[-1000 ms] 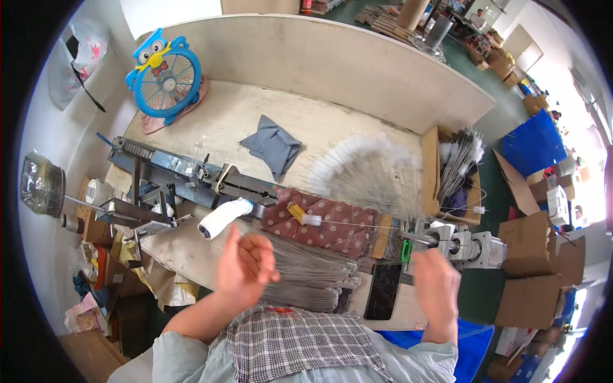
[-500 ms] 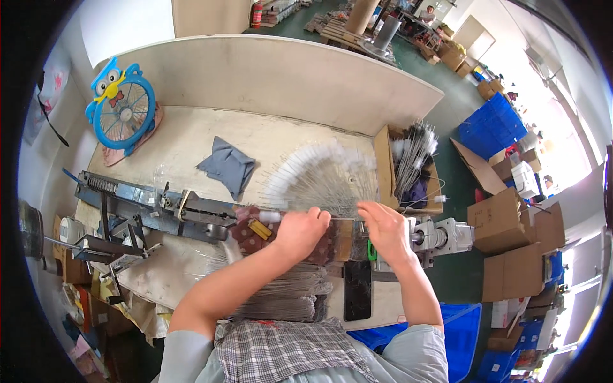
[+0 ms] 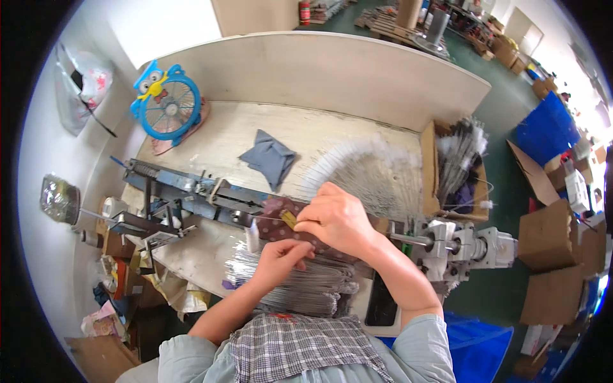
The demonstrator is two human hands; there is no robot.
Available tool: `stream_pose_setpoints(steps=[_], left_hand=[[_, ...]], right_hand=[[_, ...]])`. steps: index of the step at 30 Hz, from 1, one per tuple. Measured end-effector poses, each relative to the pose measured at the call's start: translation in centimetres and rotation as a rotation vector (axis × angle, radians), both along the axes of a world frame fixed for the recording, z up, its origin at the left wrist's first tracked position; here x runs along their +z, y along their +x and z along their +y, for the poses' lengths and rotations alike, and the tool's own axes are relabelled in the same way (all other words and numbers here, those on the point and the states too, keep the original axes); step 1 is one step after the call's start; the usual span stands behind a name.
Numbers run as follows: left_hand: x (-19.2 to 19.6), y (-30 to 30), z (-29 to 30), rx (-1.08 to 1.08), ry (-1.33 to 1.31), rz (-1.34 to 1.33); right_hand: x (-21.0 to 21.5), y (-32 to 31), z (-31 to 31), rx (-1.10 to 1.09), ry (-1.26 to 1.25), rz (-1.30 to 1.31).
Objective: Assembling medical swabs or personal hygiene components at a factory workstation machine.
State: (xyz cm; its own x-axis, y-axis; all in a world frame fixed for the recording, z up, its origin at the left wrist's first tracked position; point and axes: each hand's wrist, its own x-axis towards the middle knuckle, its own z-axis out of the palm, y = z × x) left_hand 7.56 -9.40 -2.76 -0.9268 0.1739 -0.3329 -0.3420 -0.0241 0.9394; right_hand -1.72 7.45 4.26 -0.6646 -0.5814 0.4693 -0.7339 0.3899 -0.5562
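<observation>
Left hand (image 3: 281, 260): fingers curled, just beside a white cylinder (image 3: 253, 237); cannot tell whether they grip anything. Right hand (image 3: 337, 220) pinches a thin wire (image 3: 271, 218) over the dotted cloth (image 3: 273, 232). Judgement: light, steady pinch, wire kept straight. Farther right, cardboard box (image 3: 429, 159) holds leaning, white-tipped grey wires (image 3: 461, 159).

Bright overall — glare at far right, white panel (image 3: 172, 29) upper left blown out. Left hand (image 3: 283, 260) and right hand (image 3: 335, 220) well lit. Fanned-out wires (image 3: 370, 175) smear together. Partition (image 3: 357, 70) bows — fisheye; corners black, under-bench left dim.
</observation>
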Motion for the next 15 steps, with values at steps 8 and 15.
stream_pose_setpoints(steps=[8,15], left_hand=[[0.6,-0.2,-8.8,0.563,0.864,-0.522],[1.8,-1.6,-6.3,0.1,-0.288,-0.003]], right_hand=[[-1.5,-0.6,-7.1,-0.11,0.096,0.029],[-0.9,-0.5,-8.0,-0.171,0.203,-0.012]])
